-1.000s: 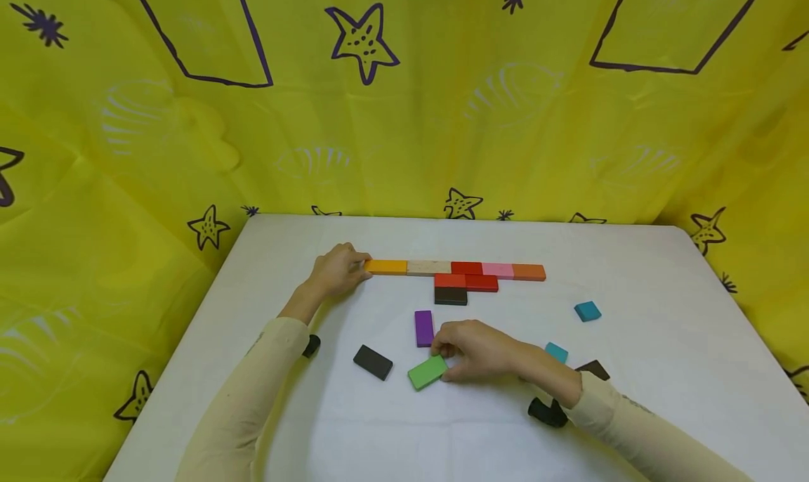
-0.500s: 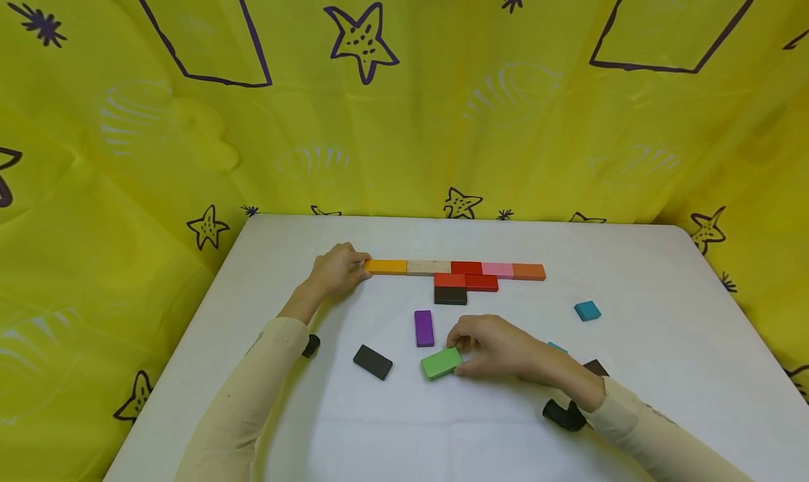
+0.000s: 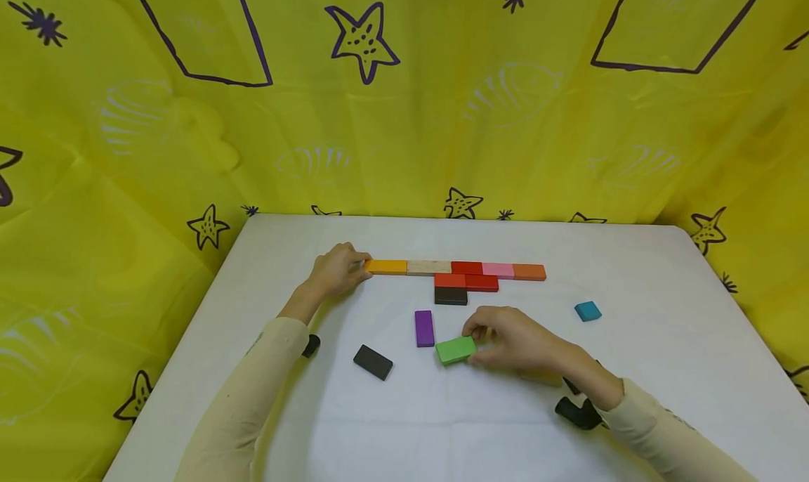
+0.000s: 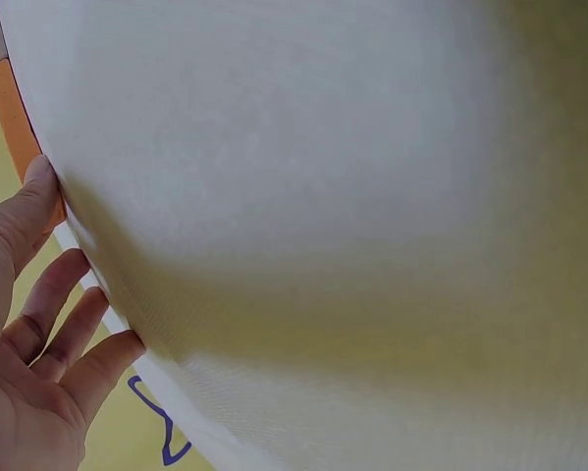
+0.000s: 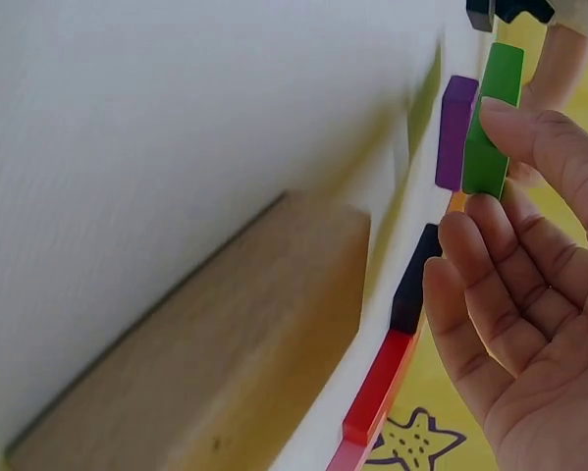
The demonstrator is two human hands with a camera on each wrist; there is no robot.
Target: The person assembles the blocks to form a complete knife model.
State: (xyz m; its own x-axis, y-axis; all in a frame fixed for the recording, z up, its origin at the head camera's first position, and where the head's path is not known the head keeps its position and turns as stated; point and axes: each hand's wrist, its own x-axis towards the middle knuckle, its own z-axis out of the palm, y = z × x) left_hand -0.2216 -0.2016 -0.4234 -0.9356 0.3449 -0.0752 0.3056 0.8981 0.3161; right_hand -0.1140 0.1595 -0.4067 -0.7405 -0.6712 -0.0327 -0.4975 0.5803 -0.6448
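My left hand (image 3: 338, 270) pinches the left end of a yellow-orange block (image 3: 387, 267); in the left wrist view the thumb (image 4: 40, 191) lies on that block. It heads a row with a bare wood block (image 3: 428, 267), a red block (image 3: 466, 267), a pink block (image 3: 498, 271) and an orange block (image 3: 529, 272). Between thumb and fingers, my right hand (image 3: 515, 338) holds a green block (image 3: 455, 350), right of a purple block (image 3: 424, 329). The right wrist view shows the green block (image 5: 494, 118) gripped near its lower end.
Two red blocks (image 3: 482, 283) and a black block (image 3: 451, 296) adjoin the row's near side. Another black block (image 3: 373, 362) lies front left, a blue block (image 3: 588, 311) at right. A dark block (image 3: 571, 385) is partly hidden under the right arm. Yellow curtain (image 3: 404, 131) hangs behind.
My right hand has moved right and away from me with the green block, from in front of the purple block to its right. The left hand has stayed still.
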